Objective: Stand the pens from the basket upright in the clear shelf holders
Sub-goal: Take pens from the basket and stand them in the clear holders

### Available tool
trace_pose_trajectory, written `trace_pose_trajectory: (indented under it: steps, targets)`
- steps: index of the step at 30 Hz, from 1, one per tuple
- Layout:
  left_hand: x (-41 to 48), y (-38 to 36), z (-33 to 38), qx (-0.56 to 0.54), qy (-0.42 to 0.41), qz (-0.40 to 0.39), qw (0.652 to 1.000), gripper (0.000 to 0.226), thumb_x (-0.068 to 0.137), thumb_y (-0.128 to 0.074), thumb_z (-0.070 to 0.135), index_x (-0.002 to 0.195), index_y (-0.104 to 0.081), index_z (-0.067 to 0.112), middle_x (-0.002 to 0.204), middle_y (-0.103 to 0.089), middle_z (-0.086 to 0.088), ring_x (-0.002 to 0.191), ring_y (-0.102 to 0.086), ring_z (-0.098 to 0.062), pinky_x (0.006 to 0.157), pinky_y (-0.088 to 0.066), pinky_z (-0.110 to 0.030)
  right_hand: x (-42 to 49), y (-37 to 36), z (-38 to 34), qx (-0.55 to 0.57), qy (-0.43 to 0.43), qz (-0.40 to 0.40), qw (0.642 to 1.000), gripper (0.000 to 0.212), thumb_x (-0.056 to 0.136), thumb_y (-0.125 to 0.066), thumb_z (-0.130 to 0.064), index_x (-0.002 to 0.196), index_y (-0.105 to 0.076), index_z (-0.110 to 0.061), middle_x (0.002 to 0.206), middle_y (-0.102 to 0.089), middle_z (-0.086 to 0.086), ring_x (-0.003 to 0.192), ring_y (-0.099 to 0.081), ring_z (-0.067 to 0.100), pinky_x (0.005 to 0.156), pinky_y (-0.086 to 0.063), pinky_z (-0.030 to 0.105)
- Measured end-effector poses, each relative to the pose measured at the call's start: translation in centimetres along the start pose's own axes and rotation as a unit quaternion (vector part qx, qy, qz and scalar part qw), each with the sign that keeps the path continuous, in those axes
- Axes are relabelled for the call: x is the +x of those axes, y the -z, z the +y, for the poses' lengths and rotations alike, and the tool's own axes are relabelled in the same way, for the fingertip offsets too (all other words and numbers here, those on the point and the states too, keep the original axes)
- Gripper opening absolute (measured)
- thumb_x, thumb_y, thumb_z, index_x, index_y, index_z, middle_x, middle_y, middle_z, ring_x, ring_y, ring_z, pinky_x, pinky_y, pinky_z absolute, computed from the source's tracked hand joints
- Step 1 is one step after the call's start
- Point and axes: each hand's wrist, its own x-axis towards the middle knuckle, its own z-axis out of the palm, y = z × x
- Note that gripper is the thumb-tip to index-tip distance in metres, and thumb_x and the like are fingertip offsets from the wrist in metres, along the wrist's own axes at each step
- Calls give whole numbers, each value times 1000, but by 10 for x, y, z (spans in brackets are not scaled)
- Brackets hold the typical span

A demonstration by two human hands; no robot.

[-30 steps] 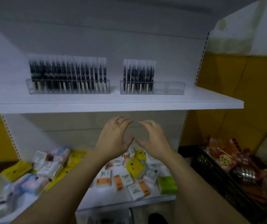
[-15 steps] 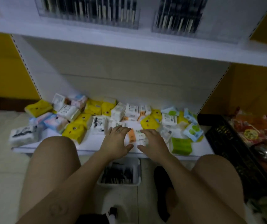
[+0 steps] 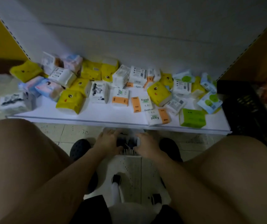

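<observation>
Both my hands are in the basket on the floor between my feet, left hand and right hand flanking the pens; too blurry to tell if fingers pinch any

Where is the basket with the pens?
In the head view the basket sits on the floor at lower centre, between the black shoes, just in front of the bottom shelf, with the left hand and right hand over it.

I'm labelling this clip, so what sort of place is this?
Probably a small shop: a white display shelf with perforated uprights, loosely piled with tissue packs, and a black crate of packaged goods beside it.
</observation>
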Motion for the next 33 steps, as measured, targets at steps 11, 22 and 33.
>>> trace_pose_trajectory:
  steps: [11,22,33]
  targets:
    - [34,-85,-37,-175,147,-100,969,41,90,-62,32,123,-53,8,118,-60,-15,103,-58,-29,86,-49,-35,41,-38,35,-11,-63,-117,991,51,93,-59,-18,141,-45,-7,144,-42,16,126,-46,31,93,-39,27]
    - [76,-118,-80,-118,121,-109,980,36,92,-58,26,121,-55,6,112,-59,-19,97,-57,-34,76,-46,-36,68,-73,27,33,-47,-120,991,12,92,-54,-14,102,-60,-13,93,-55,4,83,-54,20,68,-41,28]
    - [114,-148,-102,-186,185,-147,954,51,82,-64,38,120,-57,4,114,-60,-24,100,-60,-37,80,-52,-42,75,-89,17,53,-78,-147,985,54,94,-56,-22,145,-39,-16,141,-41,11,124,-44,28,101,-42,36]
